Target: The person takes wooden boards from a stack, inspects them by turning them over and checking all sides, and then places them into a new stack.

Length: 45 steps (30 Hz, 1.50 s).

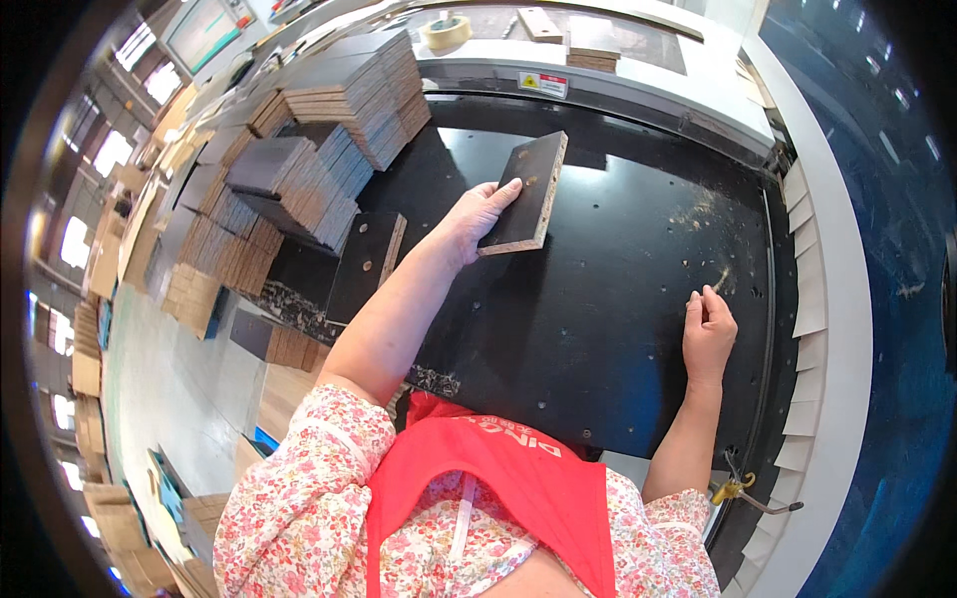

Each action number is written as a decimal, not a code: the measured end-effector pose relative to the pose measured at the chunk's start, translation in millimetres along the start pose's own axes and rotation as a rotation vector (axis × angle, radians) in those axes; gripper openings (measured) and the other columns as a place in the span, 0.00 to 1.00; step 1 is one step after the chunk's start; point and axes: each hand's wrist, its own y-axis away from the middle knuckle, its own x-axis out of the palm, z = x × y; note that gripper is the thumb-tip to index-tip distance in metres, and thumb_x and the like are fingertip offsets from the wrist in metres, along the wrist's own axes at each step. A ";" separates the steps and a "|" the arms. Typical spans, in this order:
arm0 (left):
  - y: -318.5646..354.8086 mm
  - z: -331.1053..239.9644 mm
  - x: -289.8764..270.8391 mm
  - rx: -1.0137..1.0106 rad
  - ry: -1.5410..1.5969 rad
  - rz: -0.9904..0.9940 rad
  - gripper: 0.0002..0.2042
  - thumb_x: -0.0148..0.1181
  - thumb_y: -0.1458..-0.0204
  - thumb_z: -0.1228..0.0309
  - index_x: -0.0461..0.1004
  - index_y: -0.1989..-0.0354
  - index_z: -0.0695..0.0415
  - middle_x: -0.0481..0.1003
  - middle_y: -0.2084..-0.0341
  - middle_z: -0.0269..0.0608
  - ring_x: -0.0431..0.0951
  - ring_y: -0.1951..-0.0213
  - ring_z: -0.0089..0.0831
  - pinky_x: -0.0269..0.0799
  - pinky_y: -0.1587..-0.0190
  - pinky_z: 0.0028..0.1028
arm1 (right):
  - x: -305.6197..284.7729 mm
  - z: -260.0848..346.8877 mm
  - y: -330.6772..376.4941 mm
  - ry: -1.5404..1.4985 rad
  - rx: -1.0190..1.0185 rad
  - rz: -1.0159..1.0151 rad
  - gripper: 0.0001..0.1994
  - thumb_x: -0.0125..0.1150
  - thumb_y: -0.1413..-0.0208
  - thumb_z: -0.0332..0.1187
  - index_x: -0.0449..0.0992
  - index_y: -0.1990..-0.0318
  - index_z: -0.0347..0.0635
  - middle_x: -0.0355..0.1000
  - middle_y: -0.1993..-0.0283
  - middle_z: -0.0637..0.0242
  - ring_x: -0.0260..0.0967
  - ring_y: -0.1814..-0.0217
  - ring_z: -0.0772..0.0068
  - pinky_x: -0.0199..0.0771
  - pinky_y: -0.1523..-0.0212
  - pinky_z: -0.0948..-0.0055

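Dark-faced chipboard panel (525, 194) sat at upper centre of the black machine bed (598, 329), tilted up in your left hand (477, 217), fingers pinching its near edge. Your right hand (708, 334) rested loosely curled at right. That shallow grip could have let it slip.

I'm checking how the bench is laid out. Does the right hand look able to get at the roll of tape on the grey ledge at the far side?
Probably not without leaning. The right hand rests near the black table's front edge; the cream-coloured tape roll sits across the whole table. Nothing blocks the way.
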 end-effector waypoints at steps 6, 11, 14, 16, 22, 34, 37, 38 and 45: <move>-9.4 -3.6 1.5 0.590 0.242 -0.095 0.17 0.63 0.40 0.67 0.66 0.50 0.62 0.76 0.57 0.41 0.77 0.55 0.26 0.74 0.49 0.30 | 9.8 -5.1 2.6 0.008 0.012 0.078 0.10 0.61 0.40 0.29 0.77 0.59 0.28 0.74 0.72 0.55 0.72 0.73 0.62 0.71 0.69 0.67; -40.3 5.2 -11.2 0.446 -0.318 -0.217 0.12 0.62 0.42 0.76 0.66 0.53 0.62 0.77 0.63 0.40 0.77 0.61 0.24 0.74 0.55 0.26 | 12.9 -12.8 2.4 -0.018 0.077 0.051 0.13 0.61 0.40 0.30 0.78 0.55 0.27 0.75 0.70 0.56 0.73 0.72 0.65 0.73 0.67 0.69; -50.3 14.6 -15.7 0.530 -0.196 -0.282 0.11 0.61 0.42 0.77 0.66 0.54 0.61 0.77 0.63 0.40 0.77 0.61 0.25 0.74 0.55 0.26 | 10.8 -15.4 0.9 0.009 0.068 0.042 0.13 0.61 0.40 0.30 0.78 0.55 0.27 0.76 0.70 0.56 0.73 0.72 0.66 0.73 0.67 0.69; -48.1 16.4 -25.1 0.718 -0.178 -0.320 0.11 0.61 0.41 0.76 0.67 0.53 0.61 0.77 0.61 0.40 0.76 0.58 0.25 0.72 0.51 0.26 | 11.5 -12.9 -0.3 0.005 0.076 0.060 0.13 0.61 0.40 0.30 0.78 0.55 0.27 0.76 0.70 0.56 0.73 0.72 0.66 0.73 0.67 0.69; 10.5 -16.0 -42.2 0.808 -0.251 -0.291 0.14 0.56 0.38 0.75 0.71 0.45 0.62 0.78 0.57 0.39 0.75 0.55 0.21 0.71 0.50 0.23 | 8.6 -5.4 -1.1 0.055 0.141 0.118 0.15 0.61 0.40 0.32 0.78 0.52 0.28 0.79 0.61 0.49 0.78 0.63 0.59 0.76 0.60 0.66; 152.0 10.5 -177.1 0.479 -0.675 -0.690 0.17 0.61 0.43 0.73 0.75 0.45 0.62 0.79 0.56 0.48 0.79 0.55 0.34 0.74 0.50 0.30 | 11.5 -9.9 2.2 -0.011 0.233 0.174 0.16 0.60 0.37 0.32 0.77 0.49 0.28 0.79 0.64 0.58 0.76 0.64 0.72 0.75 0.60 0.72; 164.6 21.4 -168.7 0.413 -1.125 -0.945 0.23 0.65 0.47 0.60 0.75 0.44 0.58 0.74 0.49 0.57 0.73 0.46 0.53 0.68 0.42 0.43 | 12.0 -14.5 2.8 0.013 0.204 0.196 0.16 0.59 0.37 0.32 0.76 0.47 0.28 0.79 0.64 0.59 0.76 0.63 0.73 0.75 0.59 0.73; 166.9 28.5 -166.7 0.345 -1.123 -0.923 0.28 0.65 0.48 0.55 0.73 0.42 0.59 0.72 0.46 0.56 0.71 0.43 0.52 0.66 0.39 0.42 | 11.5 -17.8 2.9 -0.007 0.224 0.195 0.17 0.59 0.37 0.32 0.75 0.47 0.27 0.79 0.63 0.59 0.76 0.63 0.73 0.75 0.59 0.73; 188.6 48.6 -145.4 0.208 -1.388 -0.742 0.47 0.71 0.59 0.48 0.60 0.32 0.59 0.59 0.35 0.59 0.59 0.35 0.54 0.56 0.33 0.44 | 14.0 -30.8 5.4 -0.048 0.267 0.193 0.17 0.59 0.36 0.32 0.75 0.46 0.27 0.79 0.63 0.60 0.76 0.62 0.74 0.75 0.59 0.74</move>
